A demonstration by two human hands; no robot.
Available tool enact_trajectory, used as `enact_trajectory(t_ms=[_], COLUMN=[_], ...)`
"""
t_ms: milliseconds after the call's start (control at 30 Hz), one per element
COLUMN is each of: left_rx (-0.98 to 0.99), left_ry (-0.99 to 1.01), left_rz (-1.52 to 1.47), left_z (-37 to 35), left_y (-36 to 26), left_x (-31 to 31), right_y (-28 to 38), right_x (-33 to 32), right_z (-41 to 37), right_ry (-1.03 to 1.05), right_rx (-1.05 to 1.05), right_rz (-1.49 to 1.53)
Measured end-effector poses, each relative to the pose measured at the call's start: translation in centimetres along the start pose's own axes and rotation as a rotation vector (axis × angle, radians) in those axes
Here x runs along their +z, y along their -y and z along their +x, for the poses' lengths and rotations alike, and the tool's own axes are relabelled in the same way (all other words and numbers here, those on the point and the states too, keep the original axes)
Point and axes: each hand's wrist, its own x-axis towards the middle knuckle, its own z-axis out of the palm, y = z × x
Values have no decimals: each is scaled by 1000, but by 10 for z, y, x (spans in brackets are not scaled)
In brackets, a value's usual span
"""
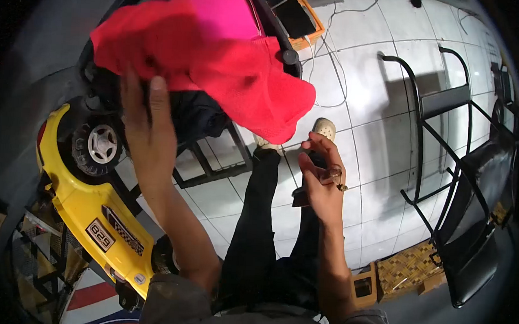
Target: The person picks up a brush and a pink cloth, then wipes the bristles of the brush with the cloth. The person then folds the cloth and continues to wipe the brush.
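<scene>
A bright red cloth (248,83) lies loosely spread across the top of a dark frame, its right end hanging out over the floor. My left hand (148,119) is at the cloth's lower left edge, its fingers stretched upward and slightly blurred; the fingertips overlap the edge. Dark fabric (198,116) bunches just below the cloth. My right hand (325,179) is raised below the cloth's right end, apart from it, with thumb and fingers bent loosely and a gap between them. A ring with a small charm (341,187) is on that hand. Behind the cloth is a flat pink piece (222,13).
To the left stands a yellow ride-on toy (104,213) with a black wheel (96,145). A black metal-framed chair (482,166) is on the right. An orange box (304,41) and loose cables (339,78) are on the tiled floor (375,167); a patterned woven box (408,270) sits lower right.
</scene>
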Motion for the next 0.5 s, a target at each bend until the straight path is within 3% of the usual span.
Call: enact_trajectory(t_ms=[100,133,200,233,267,300,333,367,400,500], left_rx=[252,256,409,434,440,487,380,296,220,91], left_ry=[-143,-339,-604,-602,-472,-351,-247,-192,-165,-112], left_rz=[116,-91,-196,-210,-73,-127,-184,-288,-369,-436], left_z=[-26,-38,-71,-89,-109,-119,-133,-145,-153,-159], left_y=[5,11,20,18,24,23,25,33,35,42], left_x=[10,19,30,37,39,46,53,60,64,64], right_y=[-9,-16,-22,-21,-8,1,3,4,11,32], right_x=[-2,-2,-2,-2,1,4,7,14,15,32], right_z=[2,4,10,13,16,19,23,22,24,28], right_ry=[37,48,107,151,153,154,224,200,249,189], right_rx=[24,-7,9,55,175,292,302,254,199,-340], right_rz=[-17,-41,-26,12,104,196,325,455,310,222])
